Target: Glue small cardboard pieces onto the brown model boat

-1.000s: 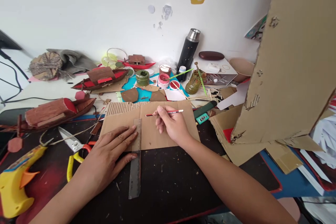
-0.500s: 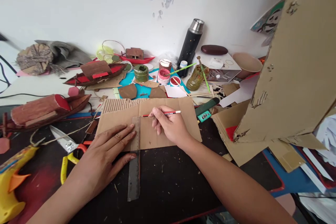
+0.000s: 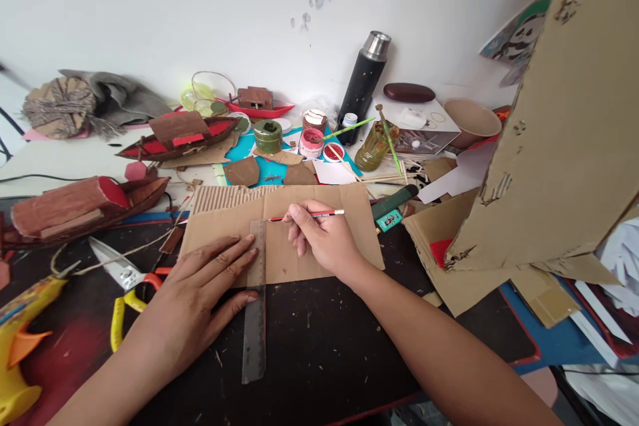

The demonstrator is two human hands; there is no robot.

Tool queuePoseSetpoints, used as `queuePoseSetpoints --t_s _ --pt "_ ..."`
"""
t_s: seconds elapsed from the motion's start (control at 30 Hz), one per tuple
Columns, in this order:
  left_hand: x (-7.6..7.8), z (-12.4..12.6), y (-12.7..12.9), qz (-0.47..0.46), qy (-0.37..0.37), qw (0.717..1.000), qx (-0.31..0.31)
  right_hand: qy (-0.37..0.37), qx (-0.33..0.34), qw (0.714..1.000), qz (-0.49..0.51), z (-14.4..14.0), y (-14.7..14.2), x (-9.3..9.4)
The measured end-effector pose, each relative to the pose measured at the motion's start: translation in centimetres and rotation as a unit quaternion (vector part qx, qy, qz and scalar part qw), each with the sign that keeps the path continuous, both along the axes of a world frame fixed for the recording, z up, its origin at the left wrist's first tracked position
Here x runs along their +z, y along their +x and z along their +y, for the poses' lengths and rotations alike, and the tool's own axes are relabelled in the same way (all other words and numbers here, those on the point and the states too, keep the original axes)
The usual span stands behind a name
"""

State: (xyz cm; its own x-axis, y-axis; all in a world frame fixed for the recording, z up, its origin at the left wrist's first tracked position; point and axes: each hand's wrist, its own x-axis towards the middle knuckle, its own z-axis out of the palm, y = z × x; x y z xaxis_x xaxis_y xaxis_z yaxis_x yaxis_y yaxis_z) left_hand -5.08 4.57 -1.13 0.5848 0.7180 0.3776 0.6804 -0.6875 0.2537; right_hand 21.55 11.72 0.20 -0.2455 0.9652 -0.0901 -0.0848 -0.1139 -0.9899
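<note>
Dark mat (image 3: 339, 353); cardboard (image 3: 280, 249) on it; left hand (image 3: 200, 293) spread, touching ruler (image 3: 255, 329); right hand (image 3: 319, 233) pinching pencil (image 3: 328, 213)

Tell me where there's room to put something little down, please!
Best is the dark mat in front of the cardboard sheet, between the ruler and right arm. A smaller patch of white tabletop lies between the gray cloth and nearer boat. Crowded: around the paint jars.
</note>
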Motion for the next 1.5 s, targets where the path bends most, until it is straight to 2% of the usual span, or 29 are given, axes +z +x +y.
queuePoseSetpoints --t_s 1.03,1.2,1.33,1.5 --pt "0.2 0.0 0.1 -0.001 -0.006 1.000 0.005 -0.002 0.002 1.000 0.011 0.0 0.0 0.1" --pt "0.1 0.0 0.0 0.001 -0.002 1.000 0.005 -0.005 -0.045 0.997 0.056 0.3 0.6 0.3" --pt "0.1 -0.2 0.3 0.027 0.032 0.999 0.016 0.005 -0.085 0.994 0.068 0.9 1.5 0.8" --pt "0.5 -0.5 0.8 0.053 0.058 0.997 0.019 0.002 -0.093 0.993 0.072 1.0 2.2 1.0"
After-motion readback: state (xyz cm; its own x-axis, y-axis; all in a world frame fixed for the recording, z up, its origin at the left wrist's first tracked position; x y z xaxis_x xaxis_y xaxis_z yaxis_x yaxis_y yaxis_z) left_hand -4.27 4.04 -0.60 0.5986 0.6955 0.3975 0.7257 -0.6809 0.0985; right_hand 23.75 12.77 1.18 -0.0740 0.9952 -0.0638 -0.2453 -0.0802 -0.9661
